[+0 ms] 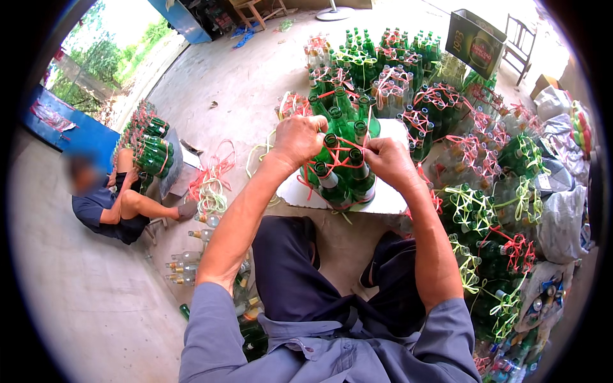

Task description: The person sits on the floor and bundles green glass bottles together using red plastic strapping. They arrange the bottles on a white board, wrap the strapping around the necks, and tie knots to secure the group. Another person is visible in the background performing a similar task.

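Note:
Several green glass bottles (337,194) stand upright in a tight cluster on a white board (390,196) before my knees. Red plastic strap (342,152) loops around and between their necks. My left hand (298,141) is at the cluster's left side, its fingers curled closed on the strap near a bottle neck. On the right, my right hand (390,160) pinches a length of the same strap between thumb and fingers. My fingers hide part of the strap and some bottle sides.
Strapped bottle bundles (438,103) crowd the floor ahead and right. Loose clear bottles (184,268) lie at left, near tangled red and pale-green strap (210,191). Another person (103,206) sits farther left beside stacked green bottles (153,153). A carton (476,43) stands over bundles at back right.

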`<state>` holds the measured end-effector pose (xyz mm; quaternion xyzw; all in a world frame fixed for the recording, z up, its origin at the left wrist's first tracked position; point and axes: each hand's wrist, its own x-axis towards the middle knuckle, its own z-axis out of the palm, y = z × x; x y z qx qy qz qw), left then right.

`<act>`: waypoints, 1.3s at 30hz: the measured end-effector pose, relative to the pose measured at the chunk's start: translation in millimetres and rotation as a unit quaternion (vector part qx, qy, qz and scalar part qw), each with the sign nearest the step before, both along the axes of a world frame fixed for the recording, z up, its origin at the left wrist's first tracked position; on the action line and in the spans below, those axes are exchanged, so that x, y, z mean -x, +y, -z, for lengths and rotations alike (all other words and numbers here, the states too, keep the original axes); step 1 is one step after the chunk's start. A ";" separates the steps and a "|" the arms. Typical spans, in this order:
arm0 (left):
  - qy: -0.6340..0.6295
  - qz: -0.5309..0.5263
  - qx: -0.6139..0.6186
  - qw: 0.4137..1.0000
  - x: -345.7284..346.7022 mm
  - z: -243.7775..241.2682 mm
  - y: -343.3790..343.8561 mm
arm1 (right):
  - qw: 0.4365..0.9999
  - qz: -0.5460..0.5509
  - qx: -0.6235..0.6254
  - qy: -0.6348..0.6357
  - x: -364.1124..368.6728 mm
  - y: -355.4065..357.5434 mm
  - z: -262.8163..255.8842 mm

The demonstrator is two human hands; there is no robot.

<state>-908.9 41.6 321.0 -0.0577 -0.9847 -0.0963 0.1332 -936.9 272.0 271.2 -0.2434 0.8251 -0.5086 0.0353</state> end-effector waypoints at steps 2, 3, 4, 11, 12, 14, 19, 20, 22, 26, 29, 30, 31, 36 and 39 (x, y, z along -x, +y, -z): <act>0.003 0.011 0.039 0.999 -0.6 4.0 -1.2 | 1.000 -0.005 -0.008 -0.004 1.7 4.0 -1.5; 0.007 0.020 0.044 0.999 -1.0 4.8 -2.7 | 1.000 -0.004 -0.017 -0.008 1.7 6.1 -6.8; 0.011 0.028 0.048 0.998 -1.9 5.3 -4.6 | 1.000 -0.004 -0.026 -0.012 1.8 7.3 -9.9; 0.002 0.084 -0.087 0.993 -14.0 1.2 -15.7 | 0.999 0.035 -0.019 0.002 6.8 19.1 -15.4; 0.036 0.083 -0.140 0.986 -17.5 3.1 -9.5 | 0.999 0.034 -0.020 0.000 6.3 19.3 -15.1; 0.089 0.089 -0.146 0.981 -27.4 1.5 -3.7 | 0.999 0.035 -0.023 0.003 6.9 18.4 -14.0; 0.143 0.250 -0.070 0.955 -38.5 -10.4 36.1 | 0.999 0.035 -0.025 0.011 9.6 22.2 -14.2; 0.125 0.284 -0.055 0.949 -36.4 -10.6 41.3 | 0.999 0.037 -0.028 0.010 9.8 23.1 -14.2; 0.100 0.328 -0.014 0.939 -32.3 -6.7 44.5 | 0.999 0.036 -0.026 0.013 7.1 21.1 -17.1; 0.109 0.349 -0.021 0.931 -21.6 4.1 38.0 | 0.999 0.030 -0.017 0.007 7.3 21.3 -14.7; 0.111 0.344 -0.023 0.932 -21.6 8.6 41.5 | 1.000 0.024 -0.009 0.001 11.5 23.2 -7.2; 0.104 0.345 -0.026 0.932 -21.7 8.6 42.0 | 1.000 0.021 -0.007 -0.002 12.3 23.3 -5.1; 0.098 0.346 -0.029 0.933 -21.7 7.9 42.4 | 1.000 0.019 -0.009 -0.007 13.4 22.9 -3.9; 0.084 0.353 -0.020 0.932 -19.7 7.6 41.9 | 0.999 0.025 -0.019 -0.017 14.8 22.7 -5.5; 0.084 0.346 -0.015 0.935 -18.9 9.4 41.7 | 0.999 0.029 -0.042 -0.019 14.4 25.6 -7.4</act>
